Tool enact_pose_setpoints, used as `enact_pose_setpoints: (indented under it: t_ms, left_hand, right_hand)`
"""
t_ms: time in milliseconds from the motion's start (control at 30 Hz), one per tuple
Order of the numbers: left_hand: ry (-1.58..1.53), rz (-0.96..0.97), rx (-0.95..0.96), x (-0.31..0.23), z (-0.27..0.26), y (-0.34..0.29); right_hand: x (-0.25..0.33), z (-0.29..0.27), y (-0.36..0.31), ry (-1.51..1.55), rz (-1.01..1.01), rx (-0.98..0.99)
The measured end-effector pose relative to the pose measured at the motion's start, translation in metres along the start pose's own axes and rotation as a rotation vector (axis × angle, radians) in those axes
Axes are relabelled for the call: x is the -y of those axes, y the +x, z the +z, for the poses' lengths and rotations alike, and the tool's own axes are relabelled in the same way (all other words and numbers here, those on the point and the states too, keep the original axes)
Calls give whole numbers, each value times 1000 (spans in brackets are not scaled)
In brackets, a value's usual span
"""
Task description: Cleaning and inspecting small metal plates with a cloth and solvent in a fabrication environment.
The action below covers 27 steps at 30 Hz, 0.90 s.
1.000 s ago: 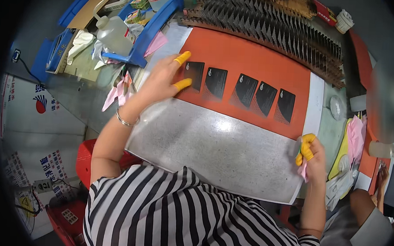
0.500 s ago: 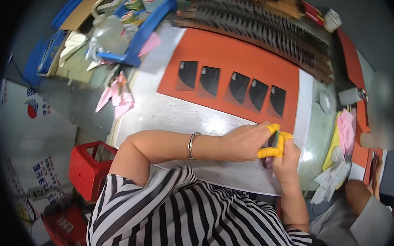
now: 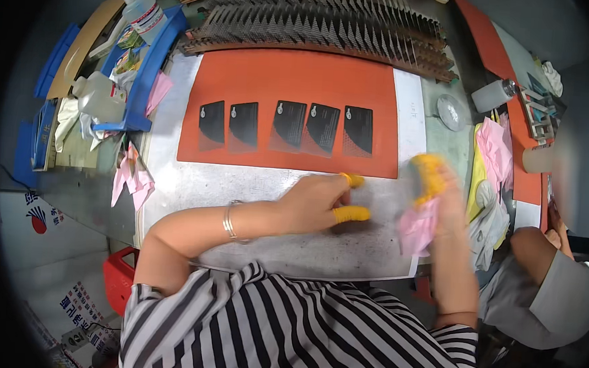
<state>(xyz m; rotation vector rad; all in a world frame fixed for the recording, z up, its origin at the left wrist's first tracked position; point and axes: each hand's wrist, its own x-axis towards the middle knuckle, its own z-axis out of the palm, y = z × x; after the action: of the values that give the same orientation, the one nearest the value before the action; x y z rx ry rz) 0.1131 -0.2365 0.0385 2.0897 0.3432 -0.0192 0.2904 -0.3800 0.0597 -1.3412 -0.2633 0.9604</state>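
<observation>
Nearest, at the front edge of the surface (image 3: 172, 197): left hand (image 3: 317, 202), yellow-capped fingers (image 3: 351, 214) loosely curled and flat on a grey speckled sheet (image 3: 270, 246), grasping nothing; just beside, toward the right edge, right hand (image 3: 442, 200), blurred, fingers clenched on a pink cloth (image 3: 416, 228); farther back, an orange mat (image 3: 294, 83) bearing five black cards (image 3: 288, 126) in a row; beyond, along the far edge, rows of dark stacked pieces (image 3: 318, 23); at the far left corner, a blue tray (image 3: 146, 74) and a white bottle (image 3: 97, 98).
</observation>
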Motion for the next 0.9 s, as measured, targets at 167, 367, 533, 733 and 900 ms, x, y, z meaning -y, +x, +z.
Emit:
enact_pose_setpoints:
  t_ms: [167,367,533,733,900]
  left_hand:
    - [493,277,-342,41,-61,10]
    - [649,141,-227,38,-72,25]
    - [647,118,-306,45,-63,23]
    - [613,158,-382,27,-54,28]
    - [598,140,-424,32,-56,11]
  right_hand:
    - [144,-82,41,-491,-552,-165]
    - [188,-128,123,-1663,-794,-590]
    - [187,-141,158,-1878,-681,-632]
    - [189,-153,186,-2012,-704,-535]
    - [192,-160,197,-2077,-801,-443]
